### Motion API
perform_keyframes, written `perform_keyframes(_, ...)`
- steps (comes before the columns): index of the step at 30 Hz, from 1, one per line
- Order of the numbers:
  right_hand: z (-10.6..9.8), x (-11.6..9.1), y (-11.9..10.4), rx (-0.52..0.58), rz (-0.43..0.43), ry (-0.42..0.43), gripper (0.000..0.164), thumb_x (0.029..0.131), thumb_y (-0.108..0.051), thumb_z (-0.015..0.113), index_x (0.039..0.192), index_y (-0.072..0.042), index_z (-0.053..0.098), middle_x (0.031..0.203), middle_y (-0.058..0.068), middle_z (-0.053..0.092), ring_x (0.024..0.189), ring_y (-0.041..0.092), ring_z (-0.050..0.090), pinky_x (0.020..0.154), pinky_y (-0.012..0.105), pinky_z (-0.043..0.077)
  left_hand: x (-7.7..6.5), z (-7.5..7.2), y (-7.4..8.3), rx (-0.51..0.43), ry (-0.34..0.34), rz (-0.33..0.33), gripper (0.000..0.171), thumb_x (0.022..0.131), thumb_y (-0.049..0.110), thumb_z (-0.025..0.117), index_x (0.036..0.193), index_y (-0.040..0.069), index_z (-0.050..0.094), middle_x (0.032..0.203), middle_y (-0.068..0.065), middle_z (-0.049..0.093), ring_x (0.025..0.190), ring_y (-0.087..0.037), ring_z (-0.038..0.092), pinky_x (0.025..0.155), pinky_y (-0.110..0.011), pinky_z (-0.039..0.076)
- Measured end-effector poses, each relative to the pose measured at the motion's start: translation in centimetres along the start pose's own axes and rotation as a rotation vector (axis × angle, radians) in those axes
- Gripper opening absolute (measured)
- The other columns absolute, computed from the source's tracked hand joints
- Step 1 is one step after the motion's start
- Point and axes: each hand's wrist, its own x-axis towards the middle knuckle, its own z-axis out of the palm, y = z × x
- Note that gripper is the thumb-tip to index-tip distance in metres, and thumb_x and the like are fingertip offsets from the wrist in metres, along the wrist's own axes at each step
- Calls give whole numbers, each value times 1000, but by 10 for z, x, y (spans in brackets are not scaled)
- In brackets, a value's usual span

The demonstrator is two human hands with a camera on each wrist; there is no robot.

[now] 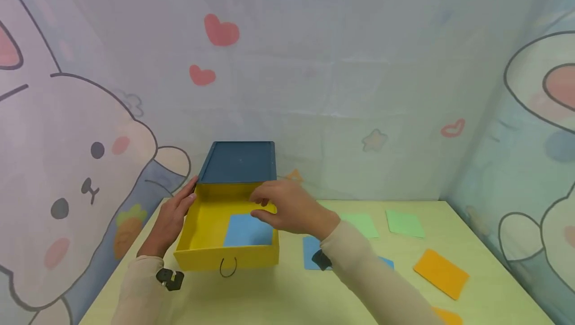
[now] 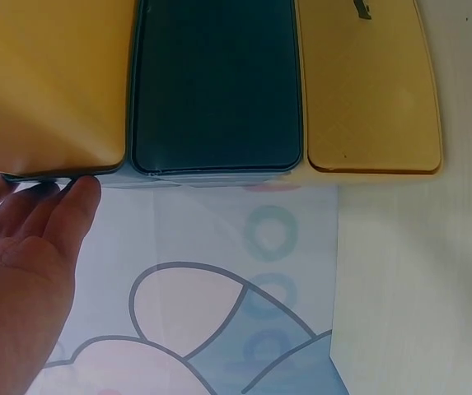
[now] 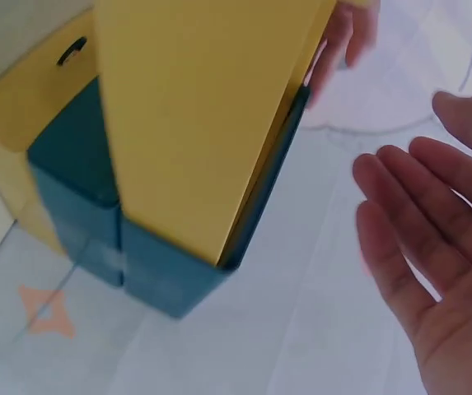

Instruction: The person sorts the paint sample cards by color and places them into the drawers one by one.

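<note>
- A bright yellow drawer (image 1: 251, 258) with a thin black loop (image 1: 228, 267) on its front is held by a dark blue box (image 1: 238, 162) on the table (image 1: 224, 305).
- A flat blue card (image 1: 249, 230) is seen inside, near the front right.
- The drawer's front is turned toward the person, and its long way is laid from person to wall (image 1: 332, 165).
- By the left hand (image 1: 168, 222), with fingers quite straight, the box's left edge is touched.
- By the right hand (image 1: 292, 207), loosely bent above the card, nothing is held.
</note>
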Motion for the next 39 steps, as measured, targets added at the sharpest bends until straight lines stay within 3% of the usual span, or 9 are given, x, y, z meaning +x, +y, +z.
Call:
perform_keyframes(5,-4,-22,18,38,84,165,4,92,-17,72,94,-13,73,89,-3,74,78,8,68,70,23,60,2,-4,5,-21,1,-14,56,110,38,29,162,20,19,168,-15,20,151,-45,27,118,-65,32)
perform_keyframes(9,7,-47,38,25,206,192,4,92,-16,72,91,-14,74,85,-4,74,73,7,67,65,21,58,0,-3,4,-13,6,-29,56,110,38,30,162,19,20,167,-15,21,151,-44,28,119,-63,32)
perform_keyframes(14,33,-80,61,-22,364,113,7,94,-20,69,91,-16,74,84,-5,73,71,5,65,65,18,53,1,-1,3,-13,9,-29,57,110,39,30,162,19,20,168,-15,20,151,-44,29,120,-63,32)
perform_keyframes(19,63,-106,74,-56,544,36,8,93,-23,71,94,-16,75,87,-3,73,74,9,65,63,23,54,0,-2,1,-32,-8,-30,57,110,40,30,162,20,19,168,-15,19,151,-44,28,120,-63,31)
perform_keyframes(24,85,-121,78,-142,700,-66,28,88,-31,76,105,-9,73,96,7,73,74,18,67,59,32,57,-1,-3,1,-31,-11,-31,56,111,38,30,162,20,19,168,-16,19,151,-45,27,119,-64,31)
perform_keyframes(27,94,-129,78,-150,738,-159,43,85,-37,79,114,-6,70,105,12,70,81,23,68,62,38,60,-1,-3,2,-35,-7,-34,56,110,38,30,162,20,19,168,-15,19,152,-44,27,120,-64,31)
perform_keyframes(32,105,-143,82,-24,744,-293,69,76,-41,86,129,-6,62,126,17,61,114,36,60,85,55,60,-2,-4,4,-29,-2,-39,55,111,37,30,162,21,19,168,-15,19,152,-44,27,120,-63,31)
perform_keyframes(39,113,-161,93,111,793,-330,94,65,-39,94,143,-9,52,147,22,49,135,45,47,105,65,48,-3,-3,4,-31,0,-31,56,110,39,30,162,21,20,168,-15,20,152,-43,28,120,-63,32)
